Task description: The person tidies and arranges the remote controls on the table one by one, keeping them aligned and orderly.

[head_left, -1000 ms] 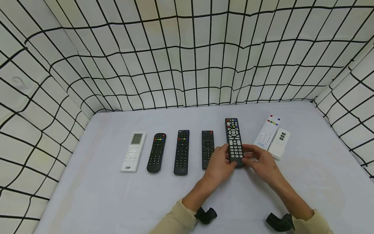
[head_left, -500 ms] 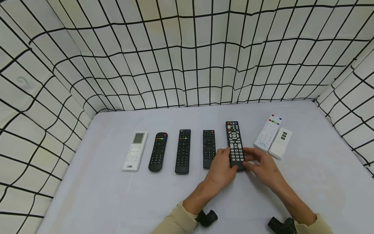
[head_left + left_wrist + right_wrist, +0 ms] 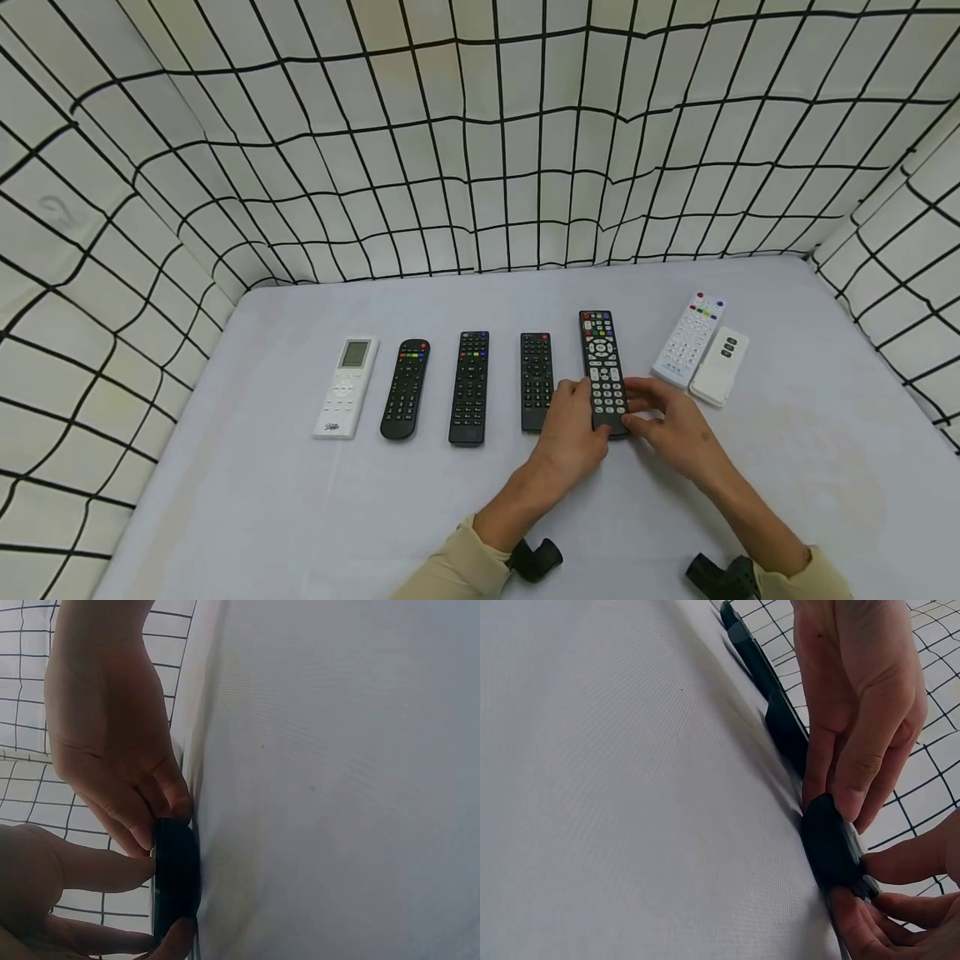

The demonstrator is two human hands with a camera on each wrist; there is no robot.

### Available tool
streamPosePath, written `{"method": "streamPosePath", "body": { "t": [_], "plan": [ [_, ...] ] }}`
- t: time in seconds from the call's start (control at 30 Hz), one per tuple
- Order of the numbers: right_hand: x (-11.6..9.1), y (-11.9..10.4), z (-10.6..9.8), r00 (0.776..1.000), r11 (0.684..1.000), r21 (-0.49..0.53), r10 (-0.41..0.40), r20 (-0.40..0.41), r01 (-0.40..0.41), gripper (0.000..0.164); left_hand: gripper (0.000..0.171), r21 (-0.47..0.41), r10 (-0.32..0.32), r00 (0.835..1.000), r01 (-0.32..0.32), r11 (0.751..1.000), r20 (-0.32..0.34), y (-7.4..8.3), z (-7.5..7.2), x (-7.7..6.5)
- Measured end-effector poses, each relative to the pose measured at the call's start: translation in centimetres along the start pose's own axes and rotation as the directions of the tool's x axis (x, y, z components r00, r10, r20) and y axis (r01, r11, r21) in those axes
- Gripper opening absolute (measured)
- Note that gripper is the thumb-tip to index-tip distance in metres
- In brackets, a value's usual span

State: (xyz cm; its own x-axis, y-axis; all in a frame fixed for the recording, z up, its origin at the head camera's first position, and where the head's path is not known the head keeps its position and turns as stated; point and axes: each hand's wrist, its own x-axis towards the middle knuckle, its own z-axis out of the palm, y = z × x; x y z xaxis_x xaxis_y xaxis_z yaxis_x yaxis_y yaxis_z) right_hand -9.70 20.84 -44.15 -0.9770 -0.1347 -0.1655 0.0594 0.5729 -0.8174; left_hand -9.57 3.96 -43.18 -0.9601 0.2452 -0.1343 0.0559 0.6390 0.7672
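Observation:
Both hands hold the lower end of a black remote control [image 3: 603,375] with large pale buttons. My left hand [image 3: 567,429] grips its left edge, thumb at the bottom corner. At the opposite edge, the thumb and fingers of my right hand [image 3: 678,429] pinch the remote. In the left wrist view the remote's dark end [image 3: 177,877] sits between the two hands, low against the white cloth. From the right wrist, the same remote [image 3: 829,844] shows end-on with fingertips on both sides. A smaller black remote [image 3: 536,375] lies just left, partly behind my left hand.
Further left lie a black remote [image 3: 468,387], a rounded black remote [image 3: 406,389] and a white remote with a screen [image 3: 347,387]. To the right, two white remotes [image 3: 688,339] [image 3: 720,367] lie slanted side by side. Black wire grid [image 3: 495,150] encloses the white-covered table [image 3: 300,517].
Over the first half second the held remote and both hands shifted slightly toward me. Since then they have stayed almost still; the other remotes lie as before.

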Motion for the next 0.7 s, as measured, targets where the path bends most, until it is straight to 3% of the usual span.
{"method": "streamPosePath", "body": {
  "t": [0.7],
  "plan": [
    [0.05,0.19,0.03,1.000,1.000,-0.023,0.002,-0.002,-0.002,0.054,0.067,0.000,-0.016,1.000,0.016,1.000,0.012,0.12,-0.10,-0.15]
  ]
}}
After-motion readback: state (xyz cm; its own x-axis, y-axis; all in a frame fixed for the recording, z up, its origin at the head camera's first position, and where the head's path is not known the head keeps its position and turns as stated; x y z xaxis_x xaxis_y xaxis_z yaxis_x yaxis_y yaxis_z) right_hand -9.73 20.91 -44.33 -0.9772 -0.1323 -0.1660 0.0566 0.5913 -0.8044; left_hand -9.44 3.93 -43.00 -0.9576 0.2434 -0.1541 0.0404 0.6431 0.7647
